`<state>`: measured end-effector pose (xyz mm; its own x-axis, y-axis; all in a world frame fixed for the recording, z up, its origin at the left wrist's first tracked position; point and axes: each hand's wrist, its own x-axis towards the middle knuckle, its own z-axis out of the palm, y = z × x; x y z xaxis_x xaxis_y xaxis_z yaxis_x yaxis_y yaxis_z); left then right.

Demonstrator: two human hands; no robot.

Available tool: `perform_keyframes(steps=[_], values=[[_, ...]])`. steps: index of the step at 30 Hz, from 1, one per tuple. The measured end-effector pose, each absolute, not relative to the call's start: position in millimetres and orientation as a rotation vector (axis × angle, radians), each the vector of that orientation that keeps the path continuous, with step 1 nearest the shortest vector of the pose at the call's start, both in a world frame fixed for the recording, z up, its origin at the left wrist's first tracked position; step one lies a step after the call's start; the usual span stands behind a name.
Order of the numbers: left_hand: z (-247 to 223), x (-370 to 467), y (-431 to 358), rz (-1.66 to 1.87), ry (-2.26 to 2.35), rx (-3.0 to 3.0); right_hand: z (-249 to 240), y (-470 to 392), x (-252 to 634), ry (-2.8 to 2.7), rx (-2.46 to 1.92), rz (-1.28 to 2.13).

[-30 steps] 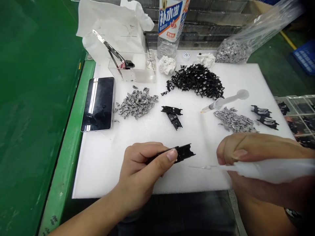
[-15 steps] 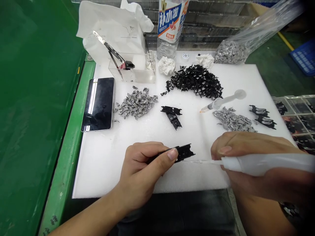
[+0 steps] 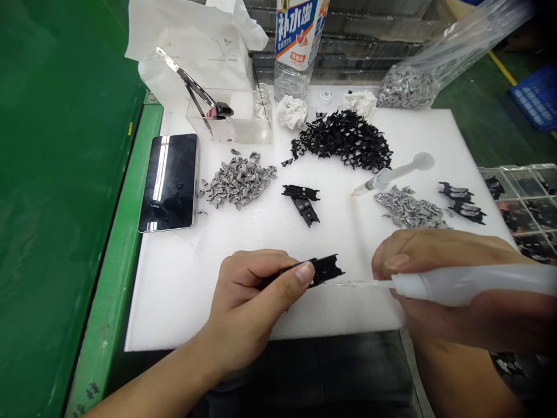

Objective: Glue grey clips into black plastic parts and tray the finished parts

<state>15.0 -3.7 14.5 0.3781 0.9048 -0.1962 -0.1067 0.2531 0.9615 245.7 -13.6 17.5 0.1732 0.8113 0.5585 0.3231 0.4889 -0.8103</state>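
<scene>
My left fingers (image 3: 303,274) pinch a black part (image 3: 328,269) above the white board (image 3: 183,302), perhaps to keep its far end free; my right fingers (image 3: 399,260) grip a squeeze bottle (image 3: 456,285) sideways, likely so its thin tip (image 3: 348,283) reaches the part's lower edge, contact unclear.

Black part (image 3: 327,270), white bottle (image 3: 452,285)
The part tilts slightly; the bottle is held sideways, thin nozzle (image 3: 379,284) near the part.
</scene>
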Motion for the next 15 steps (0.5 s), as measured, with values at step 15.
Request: perform_keyframes(steps=[15], values=[[14.2,13.7,-3.9,0.83,0.934,1.091,9.6,-8.7,252.8,-1.516,-1.051,0.358]])
